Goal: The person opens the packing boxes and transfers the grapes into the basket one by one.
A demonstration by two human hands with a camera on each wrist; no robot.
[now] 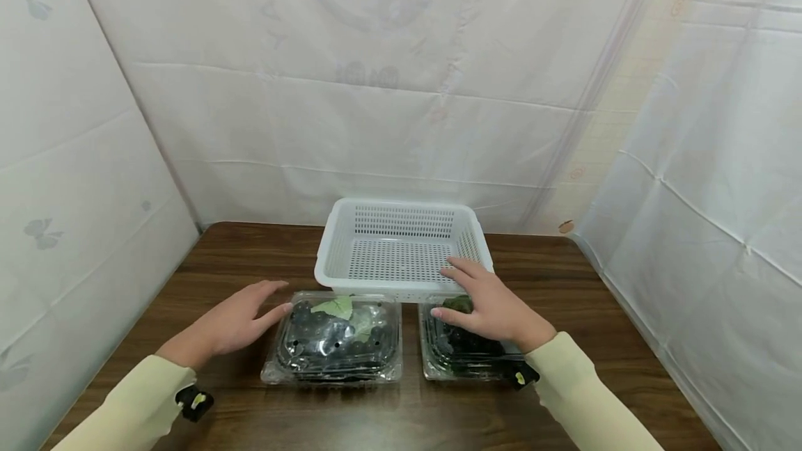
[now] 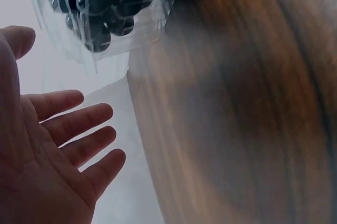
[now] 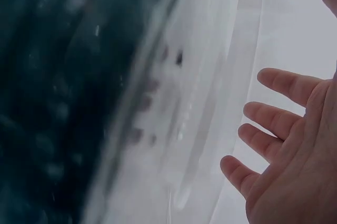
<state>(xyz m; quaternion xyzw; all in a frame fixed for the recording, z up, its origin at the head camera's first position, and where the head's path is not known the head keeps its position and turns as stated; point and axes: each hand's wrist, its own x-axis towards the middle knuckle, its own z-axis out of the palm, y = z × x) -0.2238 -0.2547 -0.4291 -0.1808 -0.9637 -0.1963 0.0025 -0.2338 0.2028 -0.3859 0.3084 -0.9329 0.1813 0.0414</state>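
Left hand (image 1: 233,322), fingers apart, hovers beside the left fruit box (image 1: 338,341); right hand (image 1: 495,305), likewise spread, over the right fruit box (image 1: 460,345), both boxes on the desk (image 1: 545,270), nearer than the white basket (image 1: 376,286).

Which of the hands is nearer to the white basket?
Right: in the head view, the right hand overlaps the near right corner of the white basket; the left hand is farther off, left of its near left corner, beside a clear box.

My head view is softly lit, with glare on the tabletop (image 1: 347,426) at six o'clock. My right-wrist view blurs the box (image 3: 58,97) at nine.
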